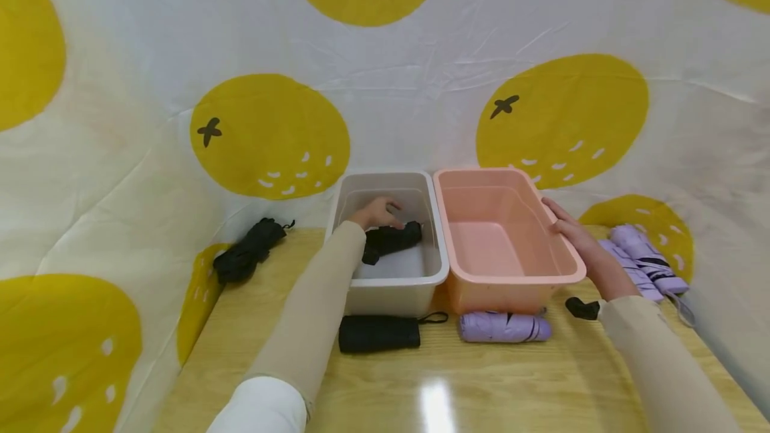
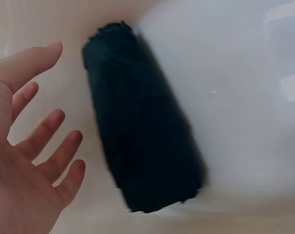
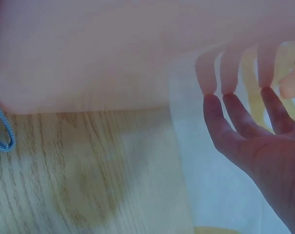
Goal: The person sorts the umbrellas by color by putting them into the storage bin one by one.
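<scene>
In the head view my left hand reaches into the grey-white bin on the left. A black folded umbrella lies on that bin's floor. The left wrist view shows the same umbrella beside my left hand, whose fingers are spread, with a gap between them and the fabric. My right hand is at the right side of the pink bin. Seen from the right wrist, the fingertips touch the bin's glossy outer wall, which mirrors them. Inside the pink bin only its bare floor shows.
A black umbrella and a lavender one lie in front of the bins. More black fabric umbrellas are at the left, lavender ones at the right. Fruit-patterned cloth hangs behind the wooden table.
</scene>
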Demonstrator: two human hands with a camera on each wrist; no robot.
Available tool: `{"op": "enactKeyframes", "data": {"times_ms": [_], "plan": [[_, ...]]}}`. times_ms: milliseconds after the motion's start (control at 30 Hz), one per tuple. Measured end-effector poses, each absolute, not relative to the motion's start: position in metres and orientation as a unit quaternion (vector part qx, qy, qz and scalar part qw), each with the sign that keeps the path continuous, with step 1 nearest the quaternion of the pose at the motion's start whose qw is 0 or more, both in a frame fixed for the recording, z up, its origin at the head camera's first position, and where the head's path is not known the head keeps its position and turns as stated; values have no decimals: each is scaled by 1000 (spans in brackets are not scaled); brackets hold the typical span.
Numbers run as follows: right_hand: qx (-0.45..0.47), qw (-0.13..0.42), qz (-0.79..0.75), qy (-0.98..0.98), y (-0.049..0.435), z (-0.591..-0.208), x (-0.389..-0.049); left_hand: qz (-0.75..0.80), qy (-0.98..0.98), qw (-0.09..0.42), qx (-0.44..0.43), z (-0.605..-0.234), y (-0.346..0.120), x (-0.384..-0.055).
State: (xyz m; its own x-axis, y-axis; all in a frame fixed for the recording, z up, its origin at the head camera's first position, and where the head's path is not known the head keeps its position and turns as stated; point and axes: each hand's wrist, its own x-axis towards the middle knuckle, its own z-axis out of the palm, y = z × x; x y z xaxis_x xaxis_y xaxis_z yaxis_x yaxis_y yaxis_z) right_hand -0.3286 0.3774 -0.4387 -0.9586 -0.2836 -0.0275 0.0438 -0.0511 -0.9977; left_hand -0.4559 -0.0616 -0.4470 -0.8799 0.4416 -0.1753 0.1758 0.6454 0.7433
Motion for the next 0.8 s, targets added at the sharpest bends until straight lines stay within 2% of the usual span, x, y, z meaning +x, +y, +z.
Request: {"op": "enactKeyframes", "data": {"times_ms": [200,500,667,800], "plan": [[-93,108,-721,679,380,-442,-325,340,900,160,222,-410,-65,-444],[-122,93,-715,682,376,-438,-329,391,870,132,271,-331,-100,-427],[-122,100,-716,680,377,-439,-328,413,852,101,305,-317,-137,-408],[-125,106,-722,673,374,-441,-328,418,853,51,307,-320,-178,-392]]}}
